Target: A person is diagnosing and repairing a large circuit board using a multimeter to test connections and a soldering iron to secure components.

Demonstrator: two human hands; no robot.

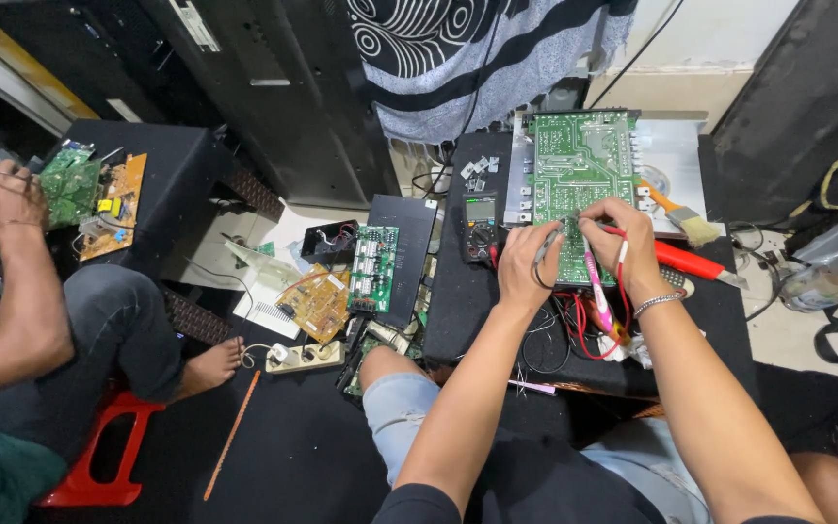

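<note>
1. on the black table [458,301] in front of you lies a big green circuit board [579,184], and both your hands are over its near edge.
2. your left hand [526,267] is curled shut around a thin black probe [547,245], and the tip touches the board.
3. your right hand [628,243] pinches a red probe [621,254] between thumb and fingers, with its tip on the board too. a pink tool [596,286] sticks out under that hand.
4. red and black wires [574,330] run from your hands down over the table edge.
5. just left of the board sits a small dark meter [480,225] with a little screen.
6. to the right of your right hand lie a red-handled tool [691,262] and a paint brush [686,218].
7. on the floor to the left are more boards, a green one [372,267] and an orange one [317,303], near a white power strip [305,357].
8. far left, another person sits on a red stool [99,456], and their hand [12,199] is by a small green board [70,184].
</note>
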